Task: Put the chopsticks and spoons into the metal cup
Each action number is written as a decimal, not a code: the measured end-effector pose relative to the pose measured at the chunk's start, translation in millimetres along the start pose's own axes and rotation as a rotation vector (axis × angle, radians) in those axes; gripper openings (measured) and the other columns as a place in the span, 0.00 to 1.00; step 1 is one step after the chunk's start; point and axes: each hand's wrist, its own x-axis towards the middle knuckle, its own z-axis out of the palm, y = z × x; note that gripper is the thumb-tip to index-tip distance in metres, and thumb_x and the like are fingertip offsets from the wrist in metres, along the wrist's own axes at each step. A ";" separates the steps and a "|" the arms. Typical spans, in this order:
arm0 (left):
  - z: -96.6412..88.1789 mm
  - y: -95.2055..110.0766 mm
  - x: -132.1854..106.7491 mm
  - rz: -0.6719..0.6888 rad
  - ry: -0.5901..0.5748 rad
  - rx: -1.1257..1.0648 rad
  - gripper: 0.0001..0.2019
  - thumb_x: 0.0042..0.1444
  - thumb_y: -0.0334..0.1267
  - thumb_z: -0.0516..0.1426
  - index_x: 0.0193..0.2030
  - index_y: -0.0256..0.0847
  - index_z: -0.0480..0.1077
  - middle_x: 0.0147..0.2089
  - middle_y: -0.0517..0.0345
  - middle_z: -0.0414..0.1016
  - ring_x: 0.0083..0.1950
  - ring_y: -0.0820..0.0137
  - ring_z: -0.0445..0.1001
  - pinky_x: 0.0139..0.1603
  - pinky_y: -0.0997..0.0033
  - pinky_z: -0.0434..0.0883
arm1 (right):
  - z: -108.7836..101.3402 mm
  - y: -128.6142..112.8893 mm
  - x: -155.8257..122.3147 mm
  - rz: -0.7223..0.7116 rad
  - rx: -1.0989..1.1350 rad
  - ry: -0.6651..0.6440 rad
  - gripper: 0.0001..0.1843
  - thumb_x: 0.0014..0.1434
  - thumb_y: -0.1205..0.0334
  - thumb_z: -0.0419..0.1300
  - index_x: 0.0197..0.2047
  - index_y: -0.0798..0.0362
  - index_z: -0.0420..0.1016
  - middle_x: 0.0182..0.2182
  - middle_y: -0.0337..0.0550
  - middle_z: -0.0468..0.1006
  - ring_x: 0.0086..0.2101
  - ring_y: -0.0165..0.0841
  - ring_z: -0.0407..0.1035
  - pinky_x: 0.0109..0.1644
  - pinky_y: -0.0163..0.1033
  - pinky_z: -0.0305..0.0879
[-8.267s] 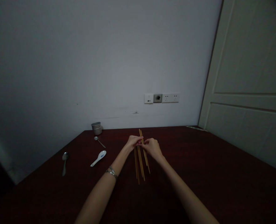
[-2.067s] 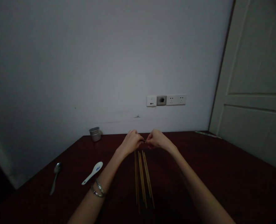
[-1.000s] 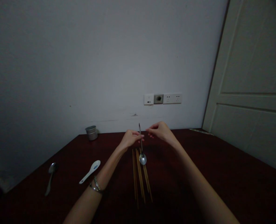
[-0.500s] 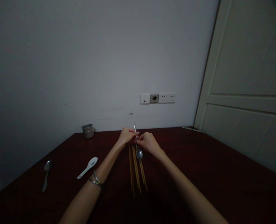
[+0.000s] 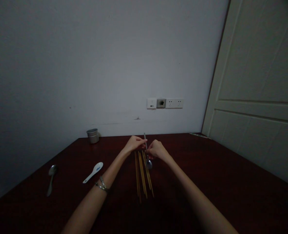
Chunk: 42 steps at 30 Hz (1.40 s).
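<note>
A metal spoon (image 5: 149, 163) is held over the far ends of the chopsticks, its bowl toward me and its handle pointing at the wall. My left hand (image 5: 135, 144) pinches the upper part of the handle between thumb and fingers. Lower on the same handle, just above the bowl, the fingers of my right hand (image 5: 156, 149) are closed. Beneath lie several wooden chopsticks (image 5: 142, 175), side by side in small groups and pointing toward me. The spoon's bowl partly covers the rightmost group.
Left of my forearm lies a white ceramic spoon (image 5: 94, 172). Another metal spoon (image 5: 51, 178) rests farther left. A metal cup (image 5: 93, 136) stands by the wall at the back left of the dark red table (image 5: 197, 175). Sockets (image 5: 174, 103) sit on the wall.
Both hands have moved slightly to the right and toward me with the spoon. Its handle has come lower, and its bowl is now over the right side of the chopsticks.
</note>
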 end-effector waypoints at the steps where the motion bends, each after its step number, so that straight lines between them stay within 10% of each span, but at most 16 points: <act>1: -1.5 -1.7 1.1 -0.015 0.015 -0.018 0.19 0.43 0.51 0.58 0.26 0.32 0.71 0.24 0.51 0.74 0.23 0.73 0.71 0.25 0.76 0.65 | 0.8 3.5 -0.6 0.021 -0.001 -0.018 0.10 0.45 0.61 0.59 0.20 0.58 0.75 0.19 0.47 0.76 0.22 0.29 0.71 0.24 0.26 0.60; 16: -34.1 -55.6 15.3 -0.228 0.201 -0.004 0.19 0.55 0.44 0.50 0.20 0.31 0.65 0.17 0.53 0.70 0.18 0.73 0.69 0.28 0.73 0.65 | 26.3 24.0 0.0 0.275 -0.072 -0.264 0.03 0.38 0.73 0.60 0.23 0.60 0.72 0.22 0.51 0.77 0.21 0.36 0.73 0.16 0.29 0.65; 42: -38.8 -65.1 10.5 -0.290 0.201 0.039 0.19 0.56 0.42 0.48 0.23 0.30 0.66 0.18 0.51 0.72 0.18 0.73 0.69 0.26 0.73 0.64 | 31.3 17.5 20.5 0.279 -0.164 -0.399 0.03 0.39 0.76 0.58 0.19 0.61 0.68 0.21 0.51 0.77 0.21 0.37 0.73 0.21 0.33 0.70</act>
